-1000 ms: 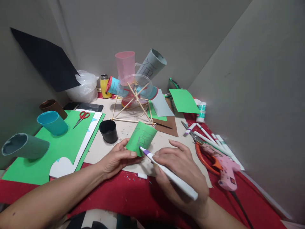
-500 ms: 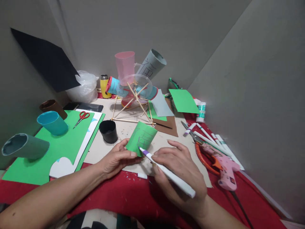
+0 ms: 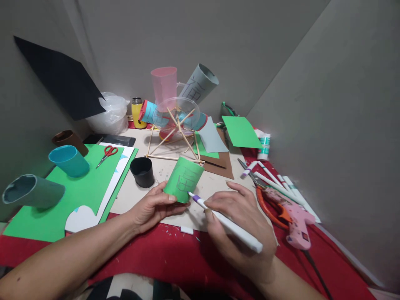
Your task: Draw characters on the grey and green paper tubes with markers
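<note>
Between thumb and fingers, my left hand [image 3: 153, 206] grips a green paper tube [image 3: 186, 175], tilted above the beige board [image 3: 128, 202]. Dark marker strokes forming a character show on its side. My right hand [image 3: 240, 221] is closed around a white marker [image 3: 233, 227] with a purple collar; its tip is at the lower right part of the tube's surface. A black paper cup [image 3: 142, 173] stands just left of the tube. Behind it is a stick frame [image 3: 175, 132] carrying a wheel with a pink cup [image 3: 164, 85], a grey tube [image 3: 200, 83] and blue tubes.
Grey [image 3: 40, 193], blue [image 3: 69, 160] and brown tubes [image 3: 70, 141] stand at left by green sheets and red scissors [image 3: 108, 154]. At right lie a pink glue gun [image 3: 298, 225], orange-handled scissors [image 3: 271, 208], several markers and a glue stick [image 3: 264, 146]. Walls enclose the table.
The marker and my right hand have moved slightly right, its tip now nearer the tube's lower right edge. The green tube has turned and shifted a little left in my left hand.
</note>
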Tool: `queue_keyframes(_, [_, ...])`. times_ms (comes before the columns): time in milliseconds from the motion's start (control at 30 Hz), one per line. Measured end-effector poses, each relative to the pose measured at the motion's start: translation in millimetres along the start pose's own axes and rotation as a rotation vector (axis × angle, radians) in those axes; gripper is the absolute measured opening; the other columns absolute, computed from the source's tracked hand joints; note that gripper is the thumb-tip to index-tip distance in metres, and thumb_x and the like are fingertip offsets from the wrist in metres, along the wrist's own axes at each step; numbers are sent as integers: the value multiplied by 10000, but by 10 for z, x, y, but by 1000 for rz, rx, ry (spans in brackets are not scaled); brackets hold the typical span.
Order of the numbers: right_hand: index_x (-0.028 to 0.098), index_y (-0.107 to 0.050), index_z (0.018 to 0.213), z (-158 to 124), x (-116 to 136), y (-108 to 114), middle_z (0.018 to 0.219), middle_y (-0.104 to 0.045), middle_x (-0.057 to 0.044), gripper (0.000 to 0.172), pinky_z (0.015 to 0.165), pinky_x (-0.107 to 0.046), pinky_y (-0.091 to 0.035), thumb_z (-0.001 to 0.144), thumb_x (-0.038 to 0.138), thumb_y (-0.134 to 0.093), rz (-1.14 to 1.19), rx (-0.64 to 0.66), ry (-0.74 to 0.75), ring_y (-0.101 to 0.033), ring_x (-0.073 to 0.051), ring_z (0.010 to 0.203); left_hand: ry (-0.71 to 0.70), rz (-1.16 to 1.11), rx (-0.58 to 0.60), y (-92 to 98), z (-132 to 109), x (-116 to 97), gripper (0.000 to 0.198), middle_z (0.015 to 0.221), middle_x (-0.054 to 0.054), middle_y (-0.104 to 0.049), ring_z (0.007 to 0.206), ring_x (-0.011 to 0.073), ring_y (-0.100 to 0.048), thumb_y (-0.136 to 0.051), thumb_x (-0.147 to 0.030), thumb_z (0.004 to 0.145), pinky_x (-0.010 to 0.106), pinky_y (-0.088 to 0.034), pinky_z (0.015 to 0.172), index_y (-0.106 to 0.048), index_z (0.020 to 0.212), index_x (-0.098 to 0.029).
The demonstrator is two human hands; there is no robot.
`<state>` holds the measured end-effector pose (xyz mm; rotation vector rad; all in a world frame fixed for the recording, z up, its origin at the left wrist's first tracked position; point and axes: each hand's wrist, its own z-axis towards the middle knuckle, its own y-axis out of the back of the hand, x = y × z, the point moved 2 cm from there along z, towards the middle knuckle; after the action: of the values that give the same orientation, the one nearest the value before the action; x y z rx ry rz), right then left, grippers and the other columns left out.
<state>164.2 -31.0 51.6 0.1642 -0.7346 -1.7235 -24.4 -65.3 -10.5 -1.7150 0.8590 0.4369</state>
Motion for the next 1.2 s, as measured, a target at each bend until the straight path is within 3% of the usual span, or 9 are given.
queue_keyframes(267, [194,-590,927,-20,-14,4,739,-687,1,151,958,-453,-449,828,80,-590,31,-17,-36,-679,-171,716,3,-10,38,-12,-6,-20,473,1060,102,-740,962,258,-727,-772,-188,695,423,-516,963,-645,1148,-136])
queue_keyframes(500, [180,-618,973,-63,-44,40,787,-701,-14,196,995,-464,-465,827,50,-609,35,-127,-61,-675,-177,776,36,4,42,-8,-5,-7,517,1046,96,-748,945,275,-740,-806,-188,638,433,-519,958,-642,1126,-142])
queue_keyframes(1200, [191,-636,958,-65,-51,11,790,-697,-2,219,963,-480,-500,801,37,-634,-13,-188,-85,-685,-180,749,46,26,64,-12,-2,7,583,1079,83,-735,939,257,-739,-804,-176,633,432,-522,958,-622,1186,-158])
